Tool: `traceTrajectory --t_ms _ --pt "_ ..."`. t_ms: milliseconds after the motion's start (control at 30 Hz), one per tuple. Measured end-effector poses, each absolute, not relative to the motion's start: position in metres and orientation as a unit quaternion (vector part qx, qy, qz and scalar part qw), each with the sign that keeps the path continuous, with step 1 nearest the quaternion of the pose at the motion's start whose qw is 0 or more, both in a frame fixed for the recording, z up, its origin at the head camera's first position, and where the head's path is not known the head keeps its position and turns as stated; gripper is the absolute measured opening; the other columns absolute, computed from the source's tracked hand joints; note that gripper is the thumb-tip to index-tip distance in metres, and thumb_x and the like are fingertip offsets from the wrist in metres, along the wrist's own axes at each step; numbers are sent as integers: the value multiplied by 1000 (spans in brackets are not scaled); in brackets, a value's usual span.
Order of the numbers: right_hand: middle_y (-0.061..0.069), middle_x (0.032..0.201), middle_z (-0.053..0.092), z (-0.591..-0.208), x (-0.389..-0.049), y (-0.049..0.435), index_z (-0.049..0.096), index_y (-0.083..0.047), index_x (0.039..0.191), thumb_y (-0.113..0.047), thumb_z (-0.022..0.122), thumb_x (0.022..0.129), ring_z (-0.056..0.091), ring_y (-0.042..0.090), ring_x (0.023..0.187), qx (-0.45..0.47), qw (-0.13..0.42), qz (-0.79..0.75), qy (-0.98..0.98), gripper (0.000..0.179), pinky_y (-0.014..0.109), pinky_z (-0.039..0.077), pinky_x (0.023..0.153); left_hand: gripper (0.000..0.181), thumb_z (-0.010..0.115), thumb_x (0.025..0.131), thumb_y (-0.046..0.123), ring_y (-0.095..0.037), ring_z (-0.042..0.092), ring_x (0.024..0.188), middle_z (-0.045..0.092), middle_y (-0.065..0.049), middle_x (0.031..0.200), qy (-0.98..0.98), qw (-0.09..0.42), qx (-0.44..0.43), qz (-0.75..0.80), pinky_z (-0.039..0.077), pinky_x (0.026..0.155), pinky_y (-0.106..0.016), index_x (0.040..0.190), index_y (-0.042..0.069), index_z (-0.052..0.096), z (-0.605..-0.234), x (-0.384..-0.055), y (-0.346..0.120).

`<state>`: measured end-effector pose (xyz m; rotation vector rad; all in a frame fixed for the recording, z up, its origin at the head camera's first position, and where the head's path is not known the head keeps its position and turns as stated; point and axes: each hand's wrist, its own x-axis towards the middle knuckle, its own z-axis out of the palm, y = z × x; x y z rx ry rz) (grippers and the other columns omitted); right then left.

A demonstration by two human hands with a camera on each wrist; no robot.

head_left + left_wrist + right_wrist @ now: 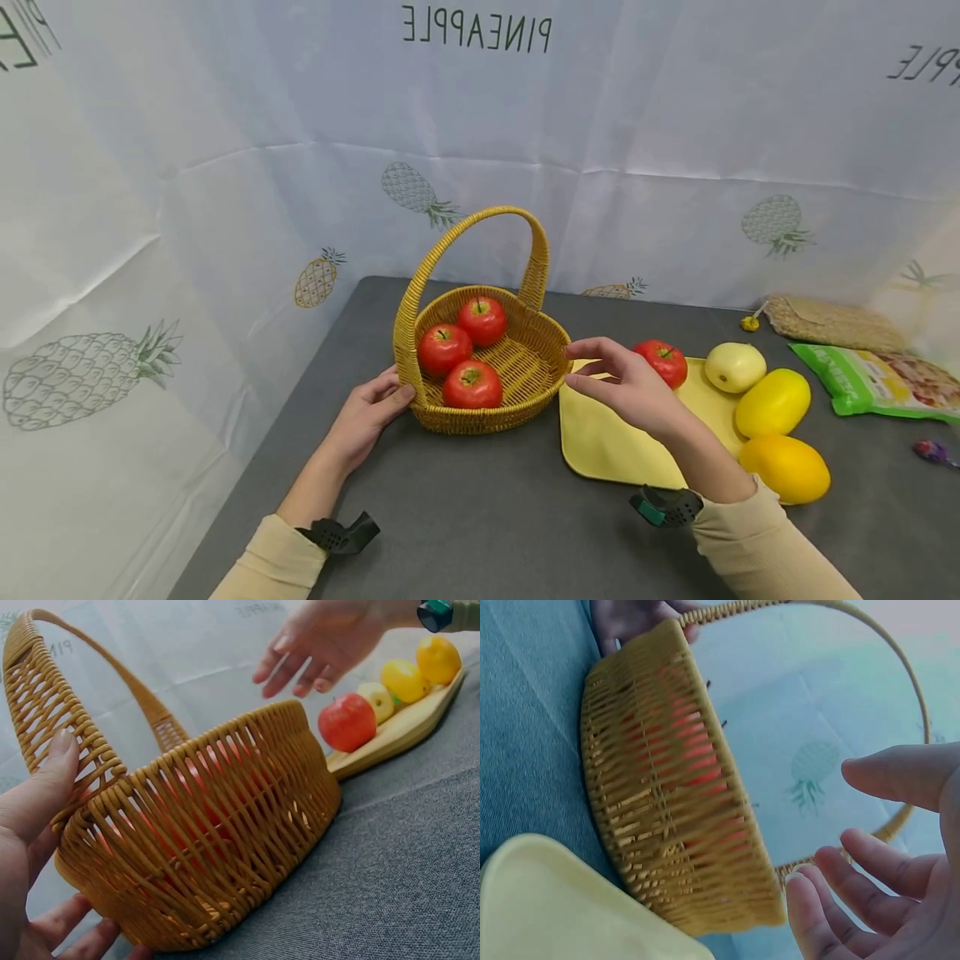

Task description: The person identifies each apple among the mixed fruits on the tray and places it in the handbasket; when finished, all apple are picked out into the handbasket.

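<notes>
A yellow-brown wicker basket (517, 367) with a tall arched handle stands on the grey table. Several items are not inside; just three red apples (471, 385) lie in it. At its left side my left hand (371, 412) grips the basket, thumb on the handle's base and fingers against the outer wall, as the left wrist view shows. My right hand (626, 383) is by the basket's right rim, fingers apart and loosely bent, holding nothing. Whether a fingertip touches the rim I cannot tell. Another red apple (662, 364) sits right of the basket on a yellow tray (607, 446), partly behind that hand.
Along the tray's right side lie a pale green-white fruit (736, 367) and two yellow fruits (774, 403). Farther right are a green packet (877, 379), a woven pouch (836, 322) and a small purple item (933, 452). A white pineapple-print curtain (480, 108) hangs behind the table.
</notes>
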<state>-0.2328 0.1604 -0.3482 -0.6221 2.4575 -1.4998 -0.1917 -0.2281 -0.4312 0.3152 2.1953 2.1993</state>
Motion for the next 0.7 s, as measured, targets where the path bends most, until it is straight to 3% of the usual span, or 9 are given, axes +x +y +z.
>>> traceTrajectory --t_ms 233,567,700 --pt "8 143 54 -356 -234 180 54 -11 141 -37 72 98 57 29 123 -176 85 -492 848 54 47 50 97 36 63 104 15 -30 16 154 28 -14 165 701 11 104 706 45 102 -21 127 -12 61 -431 -192 -224" --pt "11 135 57 -347 -242 202 54 -11 141 -37 70 100 59 27 116 -139 47 -480 865 52 30 54 87 33 64 104 15 -32 17 154 29 -17 164 705 4 90 703 45 100 -20 125 -10 63 -428 -192 -225" --pt "12 136 57 -345 -243 208 53 -13 143 -42 69 99 56 30 121 -121 44 -471 873 55 37 53 92 32 64 104 15 -30 18 154 28 -16 165 707 7 80 703 46 100 -20 125 -9 64 -430 -192 -227"
